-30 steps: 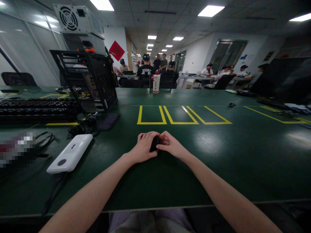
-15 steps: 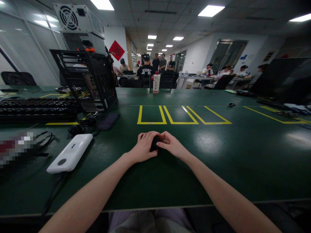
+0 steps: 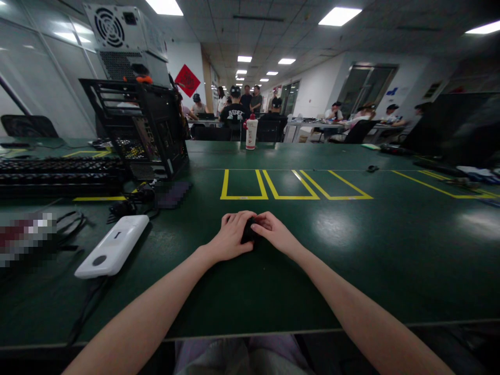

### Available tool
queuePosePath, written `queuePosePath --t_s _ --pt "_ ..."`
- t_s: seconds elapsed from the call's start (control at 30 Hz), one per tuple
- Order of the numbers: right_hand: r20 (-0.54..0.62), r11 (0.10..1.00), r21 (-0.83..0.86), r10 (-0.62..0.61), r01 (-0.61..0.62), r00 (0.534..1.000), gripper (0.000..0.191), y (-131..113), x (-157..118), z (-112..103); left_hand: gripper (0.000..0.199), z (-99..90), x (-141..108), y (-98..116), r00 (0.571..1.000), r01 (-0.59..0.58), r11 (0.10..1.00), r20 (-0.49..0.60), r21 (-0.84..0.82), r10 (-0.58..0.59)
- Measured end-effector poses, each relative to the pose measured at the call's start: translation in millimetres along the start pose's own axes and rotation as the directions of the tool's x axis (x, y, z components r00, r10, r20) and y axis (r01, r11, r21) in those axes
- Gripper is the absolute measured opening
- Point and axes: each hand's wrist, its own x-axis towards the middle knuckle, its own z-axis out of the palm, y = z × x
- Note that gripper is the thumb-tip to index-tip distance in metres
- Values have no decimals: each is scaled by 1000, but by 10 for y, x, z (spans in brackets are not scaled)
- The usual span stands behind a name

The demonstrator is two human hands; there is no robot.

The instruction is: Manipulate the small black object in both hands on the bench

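L hand [image 3: 231, 237] fingers curl round 1 small black obj. [image 3: 247, 233] at 12 o'clock; R hand [image 3: 275, 233] fingers half bent, thumb touching it, pinch unclear. Glossy dark-green bench [image 3: 265, 302], white-walled rm. [image 3: 318, 83]. 3 yellow tape outlines [image 3: 291, 198] at 1 o'clock; 1 white oblong plastic device [image 3: 111, 249] at 9 o'clock.

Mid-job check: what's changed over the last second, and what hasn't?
The right grip's thumb moved slightly up in the picture, at the small black object; nothing was visibly taken or let go. Behind, two standing people shifted left, and a person in white came into view. The left grip, white device and cup stayed put.
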Motion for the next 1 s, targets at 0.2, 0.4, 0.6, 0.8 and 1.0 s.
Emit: queuePosePath --t_s 0.2,0.4,0.6,0.8,1.0 --pt "86 999 13 -37 36 996 30 16 -15 -46 58 45 -5 -21 1000 -6 1000 -20 3 6" --pt "71 1000 -16 -9 10 997 25 -44 -48 -40 56 31 1 -16 1000 3 1000 -15 -5 -3" --pt "-2 999 -21 50 -50 999 28 12 -3 -16 58 38 3 -22 1000 6 1000 -17 -6 -6" --pt "87 1000 24 -14 12 996 31 -29 -32 -51 56 56 1 -31 1000 9 1000 -23 -1 -9" --pt "43 1000 -10 -22 22 999 22 -67 -45 -22 57 39 3 -18 1000 6 1000 -20 -2 -6"
